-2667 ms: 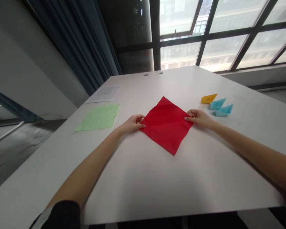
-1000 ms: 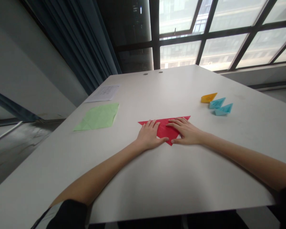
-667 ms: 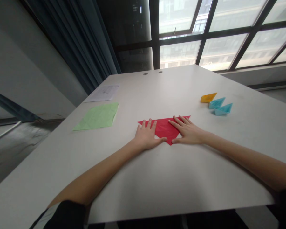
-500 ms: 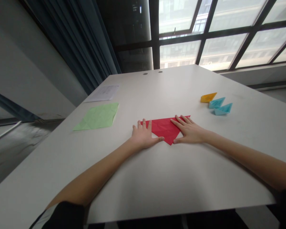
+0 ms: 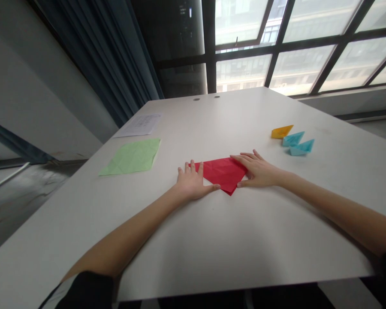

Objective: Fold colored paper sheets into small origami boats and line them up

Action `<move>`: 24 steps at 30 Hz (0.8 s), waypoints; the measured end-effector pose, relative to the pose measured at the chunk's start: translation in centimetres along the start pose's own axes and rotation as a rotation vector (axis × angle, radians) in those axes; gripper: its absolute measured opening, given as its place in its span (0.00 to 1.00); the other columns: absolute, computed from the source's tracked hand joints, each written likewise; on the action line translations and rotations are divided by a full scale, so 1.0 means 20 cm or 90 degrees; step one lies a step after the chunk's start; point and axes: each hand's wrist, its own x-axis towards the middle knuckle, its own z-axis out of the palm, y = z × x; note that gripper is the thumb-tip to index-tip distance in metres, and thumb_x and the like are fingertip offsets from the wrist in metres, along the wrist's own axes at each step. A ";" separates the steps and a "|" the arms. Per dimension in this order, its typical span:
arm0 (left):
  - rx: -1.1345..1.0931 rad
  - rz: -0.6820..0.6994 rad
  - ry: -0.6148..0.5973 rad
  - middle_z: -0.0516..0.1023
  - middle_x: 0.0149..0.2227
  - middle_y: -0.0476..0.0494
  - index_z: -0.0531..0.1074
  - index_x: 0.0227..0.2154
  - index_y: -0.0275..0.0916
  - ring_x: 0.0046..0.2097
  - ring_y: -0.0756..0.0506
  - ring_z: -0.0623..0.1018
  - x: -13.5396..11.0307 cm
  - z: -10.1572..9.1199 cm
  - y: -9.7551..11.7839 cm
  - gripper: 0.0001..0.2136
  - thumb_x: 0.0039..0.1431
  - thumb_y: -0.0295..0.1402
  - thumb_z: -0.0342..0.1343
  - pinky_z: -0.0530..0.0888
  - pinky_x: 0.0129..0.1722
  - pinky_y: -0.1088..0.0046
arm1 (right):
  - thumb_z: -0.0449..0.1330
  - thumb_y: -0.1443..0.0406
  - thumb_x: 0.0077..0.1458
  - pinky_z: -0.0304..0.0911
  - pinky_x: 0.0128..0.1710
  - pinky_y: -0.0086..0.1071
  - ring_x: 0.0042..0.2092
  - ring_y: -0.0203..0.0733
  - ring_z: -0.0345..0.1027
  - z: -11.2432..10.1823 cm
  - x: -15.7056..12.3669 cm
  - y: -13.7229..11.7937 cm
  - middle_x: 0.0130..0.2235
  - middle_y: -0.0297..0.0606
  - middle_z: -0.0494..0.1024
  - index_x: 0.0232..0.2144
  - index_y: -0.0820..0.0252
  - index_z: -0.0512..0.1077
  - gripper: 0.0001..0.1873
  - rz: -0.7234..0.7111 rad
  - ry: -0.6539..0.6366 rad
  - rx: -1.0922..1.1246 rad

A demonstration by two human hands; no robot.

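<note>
Head: red paper (image 5: 223,173) partly hidden

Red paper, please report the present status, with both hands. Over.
Left hand spread, touching left end of red paper. Right hand at its right end, grip unclear. Red paper folded, point toward person. Green sheet apart, at left.

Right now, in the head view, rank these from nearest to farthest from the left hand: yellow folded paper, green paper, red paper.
1. Red paper: touching the left hand.
2. Green paper: farther left.
3. Yellow folded paper: beyond the right hand.
</note>
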 end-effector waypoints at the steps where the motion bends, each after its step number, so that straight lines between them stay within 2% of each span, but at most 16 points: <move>1: 0.000 0.004 -0.001 0.41 0.63 0.25 0.42 0.62 0.33 0.63 0.26 0.45 0.00 0.00 0.00 0.49 0.44 0.66 0.37 0.47 0.55 0.43 | 0.55 0.42 0.44 0.36 0.56 0.61 0.59 0.61 0.49 -0.01 0.00 0.00 0.58 0.49 0.61 0.61 0.58 0.48 0.48 -0.011 0.005 0.006; 9: 0.007 0.005 0.000 0.42 0.64 0.26 0.42 0.62 0.34 0.63 0.26 0.45 -0.01 -0.02 0.01 0.49 0.43 0.66 0.37 0.47 0.56 0.44 | 0.55 0.54 0.51 0.53 0.52 0.50 0.52 0.52 0.60 -0.05 0.00 -0.03 0.51 0.46 0.69 0.52 0.55 0.65 0.26 -0.176 0.030 0.052; 16: 0.007 0.008 -0.008 0.41 0.63 0.25 0.41 0.63 0.33 0.63 0.26 0.45 -0.02 -0.03 0.00 0.51 0.43 0.66 0.36 0.47 0.56 0.44 | 0.50 0.61 0.57 0.59 0.48 0.41 0.48 0.45 0.64 -0.06 0.01 -0.09 0.46 0.42 0.73 0.41 0.56 0.72 0.14 -0.245 0.037 0.027; 19: 0.007 0.022 -0.011 0.42 0.63 0.24 0.41 0.62 0.32 0.63 0.26 0.45 -0.02 -0.04 -0.02 0.52 0.42 0.67 0.36 0.46 0.56 0.43 | 0.47 0.63 0.59 0.60 0.45 0.38 0.43 0.43 0.67 -0.06 0.01 -0.11 0.40 0.42 0.76 0.38 0.58 0.72 0.15 -0.245 0.041 0.006; 24: -0.005 0.057 -0.006 0.44 0.63 0.28 0.40 0.63 0.37 0.62 0.27 0.49 -0.01 -0.07 -0.07 0.50 0.41 0.67 0.39 0.47 0.55 0.42 | 0.47 0.62 0.58 0.62 0.38 0.34 0.36 0.41 0.68 -0.06 0.00 -0.12 0.33 0.41 0.76 0.36 0.59 0.71 0.13 -0.180 0.089 0.035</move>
